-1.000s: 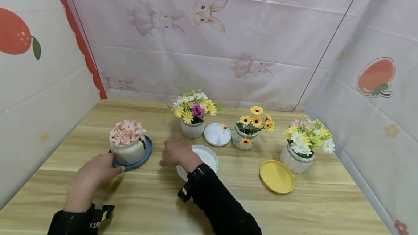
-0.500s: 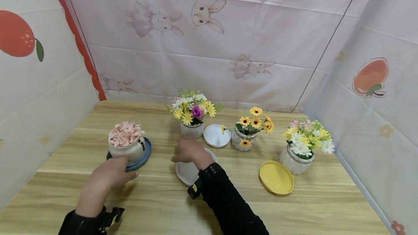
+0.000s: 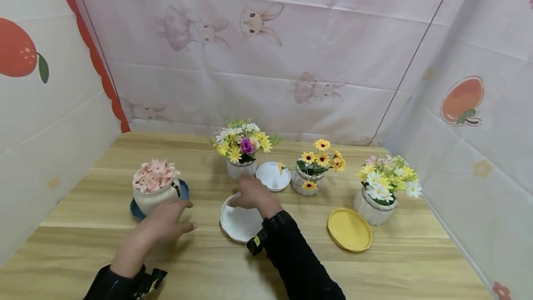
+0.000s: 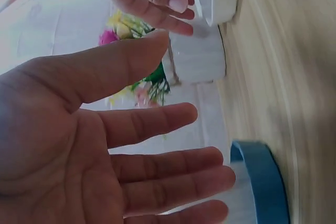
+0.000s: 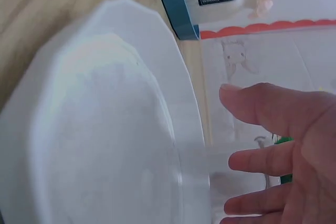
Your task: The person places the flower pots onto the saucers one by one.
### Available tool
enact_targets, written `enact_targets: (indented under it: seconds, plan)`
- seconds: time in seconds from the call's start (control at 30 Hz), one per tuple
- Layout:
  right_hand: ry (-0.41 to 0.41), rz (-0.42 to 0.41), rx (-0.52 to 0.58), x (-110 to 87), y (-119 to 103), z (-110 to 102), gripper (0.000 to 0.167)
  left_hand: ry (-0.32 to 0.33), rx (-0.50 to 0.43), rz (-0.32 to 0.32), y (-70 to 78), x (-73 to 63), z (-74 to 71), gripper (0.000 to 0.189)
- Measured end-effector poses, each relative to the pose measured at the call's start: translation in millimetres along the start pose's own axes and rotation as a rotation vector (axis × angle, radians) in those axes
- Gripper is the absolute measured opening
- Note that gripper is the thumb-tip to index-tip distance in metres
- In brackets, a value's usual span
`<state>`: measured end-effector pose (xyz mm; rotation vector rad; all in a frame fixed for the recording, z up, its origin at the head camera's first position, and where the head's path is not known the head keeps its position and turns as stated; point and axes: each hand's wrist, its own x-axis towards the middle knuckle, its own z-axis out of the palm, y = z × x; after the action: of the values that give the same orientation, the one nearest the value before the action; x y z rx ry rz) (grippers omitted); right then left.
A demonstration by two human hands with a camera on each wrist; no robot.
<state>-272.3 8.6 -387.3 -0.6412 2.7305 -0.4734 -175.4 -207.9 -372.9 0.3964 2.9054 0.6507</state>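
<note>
My left hand [image 3: 164, 222] is just in front of a cream ribbed pot [image 3: 151, 199] of pink flowers [image 3: 155, 176], its fingers extended and spread. That pot stands on a blue saucer [image 3: 184, 190], whose rim also shows below the fingertips in the left wrist view. Over the far part of a white scalloped plate [image 3: 238, 222] hovers my right hand [image 3: 257, 196], thumb and fingers apart, holding nothing. Right behind it stands a white pot [image 3: 240, 170] of mixed flowers [image 3: 246, 145]. The right wrist view has the plate's wide rim [image 5: 190, 114] left of the fingers.
A small white saucer [image 3: 270, 177] lies beyond the right hand, beside a pot of orange daisies [image 3: 322, 159]. Farther right are a yellow saucer [image 3: 350, 230] and another white pot [image 3: 372, 208] of yellow and white flowers. Printed fabric walls [image 3: 233, 82] enclose the table [image 3: 399, 258].
My left hand has come away from the blue saucer's edge and shifted right, fingers spreading. My right hand has moved right, from the white plate's left side to over its far part.
</note>
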Motion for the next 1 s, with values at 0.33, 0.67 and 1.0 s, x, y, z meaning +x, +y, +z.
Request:
enact_targets:
  seconds: [0.33, 0.67, 1.0]
  plan:
    - [0.063, 0.051, 0.048, 3.1, 13, -7, 0.057, -0.021, -0.034, 0.041, 21.0, 21.6, 2.1, 0.049]
    - [0.15, 0.059, 0.216, 11.2, 29, -7, 0.082, -0.054, -0.077, -0.005, 32.6, 40.4, 9.9, 0.046]
    - [0.24, 0.084, 0.506, 22.5, 41, -2, 0.086, -0.064, -0.068, -0.086, 35.1, 58.0, 18.2, 0.042]
